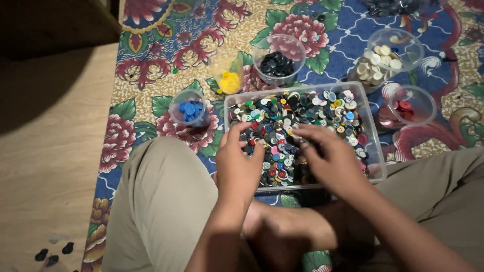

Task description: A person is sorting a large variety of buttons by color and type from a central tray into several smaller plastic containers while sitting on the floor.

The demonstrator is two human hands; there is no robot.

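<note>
A clear rectangular plastic tray (375, 136) sits on the carpet in front of me, filled with several mixed coloured buttons (302, 113). My left hand (238, 163) rests over the tray's near left part, fingers spread and touching the buttons. My right hand (330, 153) lies over the tray's near middle, fingers bent down among the buttons. Whether either hand pinches a button is hidden.
Clear cups stand around the tray: blue buttons (190, 109), yellow buttons (229, 80), black buttons (276, 64), cream buttons (377, 63), red buttons (406, 108). My knees in beige trousers (161, 201) flank the tray. The floral carpet (166, 45) ends at a wooden floor (50, 151) on the left.
</note>
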